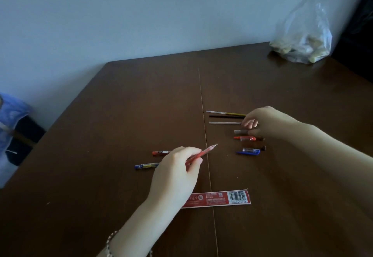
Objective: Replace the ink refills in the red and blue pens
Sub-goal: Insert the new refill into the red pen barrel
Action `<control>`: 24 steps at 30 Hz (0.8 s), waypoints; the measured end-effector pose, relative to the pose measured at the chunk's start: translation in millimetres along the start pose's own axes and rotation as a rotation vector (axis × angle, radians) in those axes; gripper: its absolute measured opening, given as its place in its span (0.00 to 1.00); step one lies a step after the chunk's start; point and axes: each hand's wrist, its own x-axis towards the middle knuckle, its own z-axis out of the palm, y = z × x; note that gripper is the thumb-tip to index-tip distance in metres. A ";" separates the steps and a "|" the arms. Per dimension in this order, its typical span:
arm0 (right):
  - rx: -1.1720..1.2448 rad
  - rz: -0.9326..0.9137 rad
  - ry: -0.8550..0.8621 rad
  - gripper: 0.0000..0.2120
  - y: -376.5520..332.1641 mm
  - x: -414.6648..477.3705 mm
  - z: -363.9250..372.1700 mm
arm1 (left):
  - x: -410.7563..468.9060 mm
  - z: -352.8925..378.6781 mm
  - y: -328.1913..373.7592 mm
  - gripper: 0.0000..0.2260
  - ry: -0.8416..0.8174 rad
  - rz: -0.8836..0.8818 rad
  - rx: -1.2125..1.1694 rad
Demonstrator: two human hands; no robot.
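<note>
Lying on a dark brown table [125,99], the pen parts are spread in two groups either side of a thin seam [202,103] in the tabletop. Two pen barrels are seen left of the seam: the red pen [160,152] and, nearer the viewer, the blue pen [146,165], both partly covered by the left hand [177,173]. A red refill or pen front section [203,152] is gripped between the thumb and fingers of that hand, its tip raised and pointing up and to the right over the seam.

Right of the seam, three thin refills are laid roughly parallel: one with a yellowish end [226,113], one black [227,116], and one pale grey [225,123]. The right hand [264,123] is curled at the right ends of these; whether anything is pinched in its fingers cannot be told. Just below it a short grey piece [240,131] is seen, then one red cap [245,138] and one blue cap [249,151], each with a clear clip section. A small dark piece [264,148] lies just beside the blue cap.

One red packaging strip [226,197] with a barcode is laid flat near the viewer, partly under the left wrist. A beaded bracelet [110,243] is worn on that wrist.

At the far right corner a clear plastic bag [304,38] with pale contents is set against a plain pale wall [141,14]. Something blue [12,119] is seen at the left edge, beyond the table.
</note>
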 end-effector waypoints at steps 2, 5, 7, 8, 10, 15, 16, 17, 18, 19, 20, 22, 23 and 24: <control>0.034 0.007 0.019 0.10 2.3 -6.9 -3.7 | -0.3 2.5 0.4 0.11 -0.015 -0.004 -0.002; 0.156 -0.035 0.210 0.07 -1.4 -26.4 -13.2 | -1.2 3.5 1.5 0.12 -0.026 -0.012 -0.032; 0.258 -0.089 0.381 0.08 -10.0 -48.8 -16.3 | -1.7 2.4 1.7 0.11 -0.040 -0.025 -0.062; 0.299 -0.120 0.432 0.08 -15.5 -61.3 -16.0 | -1.9 1.7 2.0 0.09 -0.044 -0.026 -0.070; 0.358 -0.166 0.457 0.08 -25.9 -84.3 -10.2 | -2.7 0.5 3.5 0.06 -0.055 -0.018 -0.076; 0.469 -0.172 0.530 0.14 -36.4 -108.2 12.2 | -4.4 0.6 9.6 0.06 -0.101 0.010 -0.097; 0.493 -0.167 0.556 0.15 -38.2 -108.8 15.3 | -4.6 0.3 10.8 0.06 -0.100 0.018 -0.100; 0.507 -0.166 0.576 0.15 -39.9 -109.0 17.9 | -4.9 -0.2 11.9 0.06 -0.098 0.023 -0.104; 0.513 -0.171 0.588 0.15 -41.4 -108.9 19.9 | -5.4 -0.8 12.7 0.06 -0.096 0.026 -0.109; 0.513 -0.178 0.589 0.15 -42.7 -108.9 21.1 | -5.9 -1.3 13.6 0.05 -0.093 0.027 -0.113; 0.508 -0.186 0.582 0.15 -44.1 -108.8 21.7 | -6.2 -2.0 14.1 0.05 -0.090 0.031 -0.113; 0.486 -0.202 0.559 0.13 -47.0 -108.6 21.4 | -6.9 -3.1 14.8 0.05 -0.083 0.043 -0.119; 0.473 -0.214 0.551 0.12 -49.0 -108.8 21.6 | -7.3 -3.3 15.3 0.05 -0.082 0.052 -0.128; 0.461 -0.230 0.542 0.11 -51.1 -109.1 22.0 | -7.8 -3.1 16.0 0.05 -0.084 0.061 -0.141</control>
